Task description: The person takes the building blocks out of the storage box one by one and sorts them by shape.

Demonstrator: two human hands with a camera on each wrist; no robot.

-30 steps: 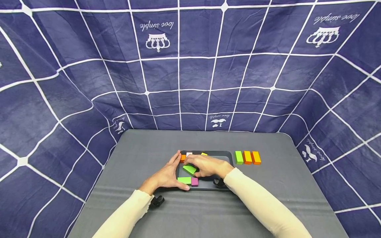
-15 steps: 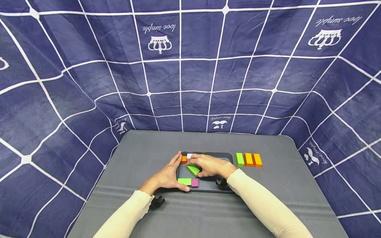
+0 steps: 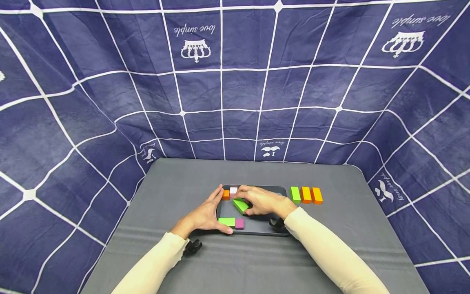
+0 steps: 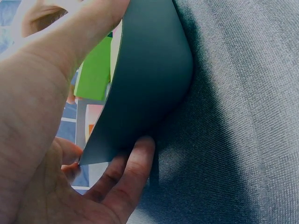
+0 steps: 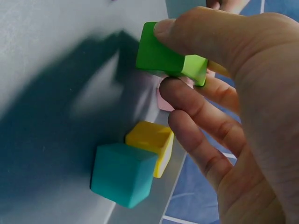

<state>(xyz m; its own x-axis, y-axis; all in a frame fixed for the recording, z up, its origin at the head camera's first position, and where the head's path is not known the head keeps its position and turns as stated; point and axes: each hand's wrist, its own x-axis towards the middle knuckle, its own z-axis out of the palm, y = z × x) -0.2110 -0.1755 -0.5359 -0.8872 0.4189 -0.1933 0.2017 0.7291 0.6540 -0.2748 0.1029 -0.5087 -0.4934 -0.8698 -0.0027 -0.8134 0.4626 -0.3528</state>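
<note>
A dark grey tray (image 3: 253,234) lies on the table. My left hand (image 3: 203,214) holds its left end, thumb along the near rim, fingers at the far-left corner; the left wrist view shows fingertips against the tray's outer wall (image 4: 145,70). Over the tray, my right hand (image 3: 262,201) pinches a green block (image 5: 161,49) between thumb and fingers. Beside my left thumb, another green block (image 3: 227,222) adjoins a purple block (image 3: 239,223). An orange block (image 3: 225,195) and a pale pink block (image 3: 233,190) sit at the far left corner.
In the right wrist view a teal block (image 5: 122,172) stands by a yellow block (image 5: 163,151) inside the tray. Right of the tray, a green block (image 3: 295,194) and two orange blocks (image 3: 306,194) stand in a row. A blue gridded cloth (image 3: 238,94) hangs behind the table.
My right hand has shifted slightly right and away from me, turning the green block it holds. The left hand has stayed at the tray's left end.
</note>
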